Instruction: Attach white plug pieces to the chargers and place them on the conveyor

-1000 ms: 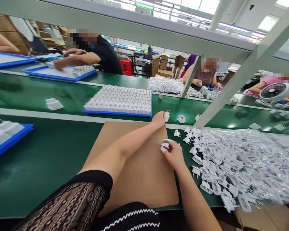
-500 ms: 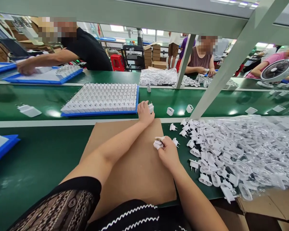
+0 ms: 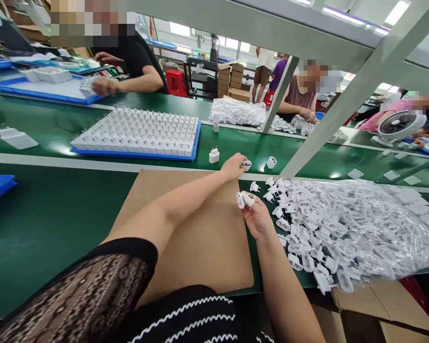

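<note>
My left hand [image 3: 235, 166] reaches to the conveyor's near edge, its fingers closed round a small white charger shell [image 3: 246, 165]. My right hand [image 3: 256, 216] hovers over the brown cardboard sheet [image 3: 186, 228], pinching a white plug part [image 3: 242, 199] between finger and thumb. An assembled white charger [image 3: 213, 155] stands on the green belt just left of my left hand. A big heap of white plug parts [image 3: 329, 224] on clear plastic lies to the right of both hands.
A blue tray filled with upright white chargers [image 3: 143, 136] rides the belt [image 3: 50, 138] beyond the cardboard. Another white shell [image 3: 270, 162] sits on the belt. A slanted grey frame post [image 3: 329, 124] rises at right. Several people work across the line.
My left hand set a finished charger down on the belt, then moved right and closed on a loose shell. My right hand rose a little with its plug part. The tray drifted left.
</note>
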Motion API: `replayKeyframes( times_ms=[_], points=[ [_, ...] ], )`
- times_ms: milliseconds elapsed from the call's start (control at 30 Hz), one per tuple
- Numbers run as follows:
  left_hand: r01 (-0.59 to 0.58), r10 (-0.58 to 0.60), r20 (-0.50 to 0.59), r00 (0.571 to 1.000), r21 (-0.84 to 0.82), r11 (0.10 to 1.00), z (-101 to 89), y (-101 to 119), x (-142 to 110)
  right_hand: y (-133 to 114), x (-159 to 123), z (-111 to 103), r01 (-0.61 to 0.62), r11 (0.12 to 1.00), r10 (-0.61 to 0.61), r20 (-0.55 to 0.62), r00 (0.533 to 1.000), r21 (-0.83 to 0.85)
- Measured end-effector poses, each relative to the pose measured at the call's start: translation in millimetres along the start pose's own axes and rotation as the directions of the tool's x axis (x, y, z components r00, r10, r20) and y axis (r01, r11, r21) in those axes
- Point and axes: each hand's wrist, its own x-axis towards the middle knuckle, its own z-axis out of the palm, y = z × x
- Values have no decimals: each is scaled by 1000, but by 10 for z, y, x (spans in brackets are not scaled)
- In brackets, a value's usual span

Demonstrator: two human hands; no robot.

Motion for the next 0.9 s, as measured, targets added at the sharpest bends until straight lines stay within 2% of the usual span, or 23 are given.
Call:
replayKeyframes(
  times_ms=[100, 200, 300, 367, 400, 500, 533, 600, 667, 733, 833, 900],
  points=[
    [-70, 67, -48, 997, -69, 995, -249, 4, -620, 20, -58, 38, 50, 998, -50, 8, 999, -30],
    [-63, 57, -42, 998, -171, 983, -465, 36, -1372, 22, -152, 80, 110, 977, -101, 58, 993, -181],
    [3, -5, -5, 1000, -239, 971, -560, 100, -2027, 18, -219, 93, 172, 934, -110, 206, 972, -313],
    [52, -55, -4, 998, -260, 964, -565, 134, -2318, 26, -234, 95, 254, 888, -147, 287, 947, -382],
    [71, -79, -19, 997, -273, 959, -561, 141, -2414, 32, -237, 98, 315, 836, -188, 303, 934, -450],
    [86, -114, -64, 991, -342, 936, -549, 122, -2542, 43, -264, 137, 484, 533, -316, 367, 875, -694],
    [82, -113, -64, 991, -371, 925, -549, 106, -2548, 40, -286, 163, 524, 439, -336, 407, 849, -730],
    [77, -106, -44, 993, -430, 900, -548, 72, -2539, 23, -348, 234, 603, 312, -336, 509, 793, -734],
    [73, -101, -33, 994, -477, 876, -543, 42, -2526, 5, -413, 321, 674, 192, -286, 617, 734, -713],
    [68, -101, -38, 994, -508, 858, -529, 22, -2520, -9, -454, 406, 718, 33, -201, 699, 687, -696],
    [57, -93, -44, 995, -524, 850, -510, 6, -2520, -27, -457, 509, 735, -188, -105, 757, 645, -652],
    [59, -94, -39, 995, -527, 848, -506, 1, -2519, -43, -442, 562, 734, -290, -57, 777, 627, -614]
  ],
)
